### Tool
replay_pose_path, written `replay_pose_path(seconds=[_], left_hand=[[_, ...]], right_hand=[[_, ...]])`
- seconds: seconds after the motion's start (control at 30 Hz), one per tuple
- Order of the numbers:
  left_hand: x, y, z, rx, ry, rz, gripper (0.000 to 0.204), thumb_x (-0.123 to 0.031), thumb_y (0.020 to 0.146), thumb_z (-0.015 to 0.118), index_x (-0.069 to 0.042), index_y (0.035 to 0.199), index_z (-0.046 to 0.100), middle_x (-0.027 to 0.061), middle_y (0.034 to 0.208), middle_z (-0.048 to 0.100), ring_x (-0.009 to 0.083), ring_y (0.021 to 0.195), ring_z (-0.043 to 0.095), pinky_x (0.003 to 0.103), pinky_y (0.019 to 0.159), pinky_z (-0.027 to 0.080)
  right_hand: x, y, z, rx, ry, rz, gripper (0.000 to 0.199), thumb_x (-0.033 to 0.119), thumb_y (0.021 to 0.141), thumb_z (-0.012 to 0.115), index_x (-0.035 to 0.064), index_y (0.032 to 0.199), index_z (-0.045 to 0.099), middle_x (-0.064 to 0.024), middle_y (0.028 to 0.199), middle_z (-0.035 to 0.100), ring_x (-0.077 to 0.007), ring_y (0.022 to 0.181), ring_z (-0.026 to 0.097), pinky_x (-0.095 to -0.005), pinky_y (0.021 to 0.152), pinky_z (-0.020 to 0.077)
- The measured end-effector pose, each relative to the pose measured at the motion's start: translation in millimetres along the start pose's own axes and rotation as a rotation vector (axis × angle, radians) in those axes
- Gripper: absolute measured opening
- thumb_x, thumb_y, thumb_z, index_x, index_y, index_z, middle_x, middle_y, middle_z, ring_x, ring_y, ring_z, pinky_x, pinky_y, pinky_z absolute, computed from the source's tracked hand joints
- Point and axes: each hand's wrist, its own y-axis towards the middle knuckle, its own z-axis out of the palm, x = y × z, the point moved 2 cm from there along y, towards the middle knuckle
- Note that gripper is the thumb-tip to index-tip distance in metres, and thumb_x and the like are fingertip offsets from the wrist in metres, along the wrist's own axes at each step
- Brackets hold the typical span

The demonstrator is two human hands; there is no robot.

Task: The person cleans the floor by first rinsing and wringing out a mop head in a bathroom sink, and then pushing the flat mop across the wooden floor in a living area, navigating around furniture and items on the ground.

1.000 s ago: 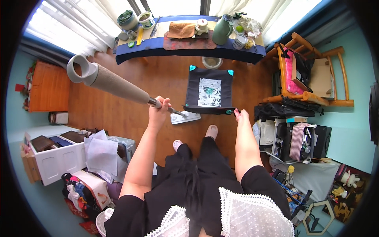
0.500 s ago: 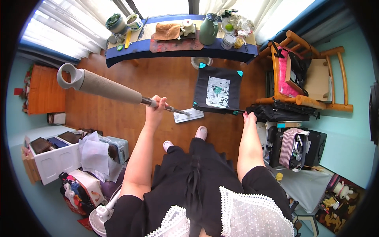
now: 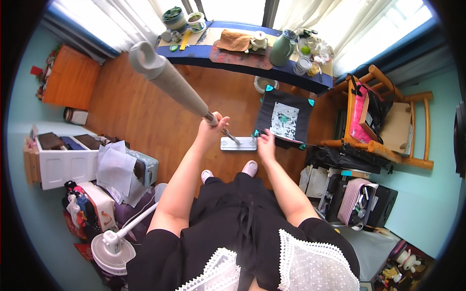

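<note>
My left hand (image 3: 211, 128) is closed round the metal pole of a flat mop (image 3: 180, 94), just below its thick beige grip sleeve. The pole tilts, with its grey looped end up toward the far left. On the wooden floor ahead of my feet lies the white rectangular mop head (image 3: 238, 143). My right hand (image 3: 265, 147) has its fingers curled at the near left corner of a black square fabric-topped piece (image 3: 303, 119) with teal corners and a printed panel. Whether the fingers grip that corner or something small is hidden.
A long table (image 3: 194, 57) with plants, a green jug and a cloth stands at the far side. To the right is a wooden chair (image 3: 427, 127) holding a cardboard box. White drawers (image 3: 65, 167) and a white fan (image 3: 112, 247) stand left. Bags and a suitcase (image 3: 388, 196) stand right.
My right hand has moved left, from the black piece's near right corner to its near left one. The mop's upper end has swung rightward and up. The view has turned slightly.
</note>
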Motion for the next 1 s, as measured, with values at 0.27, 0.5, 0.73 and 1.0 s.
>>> replay_pose_path(seconds=[0.27, 0.5, 0.73, 1.0], left_hand=[[-55.4, -46.6, -36.7, -0.064, -0.208, 0.006, 0.012, -0.007, 0.087, 0.062, -0.003, 0.095, 0.053, 0.0059, 0.092, 0.060, 0.0126, 0.091, 0.059, 0.027, 0.080, 0.049], [-116.1, -123.8, -81.4, -0.226, -0.421, 0.444, 0.055, -0.056, 0.084, 0.057, -0.004, 0.100, 0.057, 0.0056, 0.096, 0.057, 0.0207, 0.106, 0.053, 0.038, 0.094, 0.038], [-126.8, -195.6, -132.0, 0.037, -0.401, 0.381, 0.096, -0.086, 0.074, 0.014, -0.002, 0.093, 0.056, 0.0101, 0.091, 0.061, 0.0242, 0.115, 0.044, 0.041, 0.104, 0.027], [-60.4, -312.8, -197.0, -0.053, -1.015, -0.341, 0.048, -0.049, 0.092, 0.048, -0.009, 0.119, 0.045, 0.0140, 0.132, 0.041, 0.0292, 0.124, 0.041, 0.046, 0.105, 0.029]], right_hand=[[95.0, -71.3, 126.9, 0.483, -0.345, -0.591, 0.063, 0.014, 0.072, 0.074, 0.0133, 0.127, 0.044, -0.0179, 0.114, 0.048, -0.0339, 0.102, 0.055, -0.0397, 0.088, 0.0474], [117.3, -106.5, 159.1, 0.586, -0.617, -0.613, 0.023, 0.012, 0.084, 0.061, 0.0093, 0.104, 0.051, -0.0163, 0.097, 0.058, -0.0355, 0.092, 0.057, -0.0421, 0.078, 0.0468], [84.9, -132.7, 187.6, 0.573, -0.347, -0.348, 0.021, 0.024, 0.086, 0.053, 0.0065, 0.097, 0.058, -0.0099, 0.087, 0.060, -0.0249, 0.080, 0.057, -0.0341, 0.073, 0.0443], [32.8, -194.8, 246.9, 0.468, -0.834, -0.484, 0.021, 0.015, 0.083, 0.058, 0.0110, 0.104, 0.056, -0.0165, 0.098, 0.063, -0.0355, 0.101, 0.057, -0.0397, 0.085, 0.0464]])
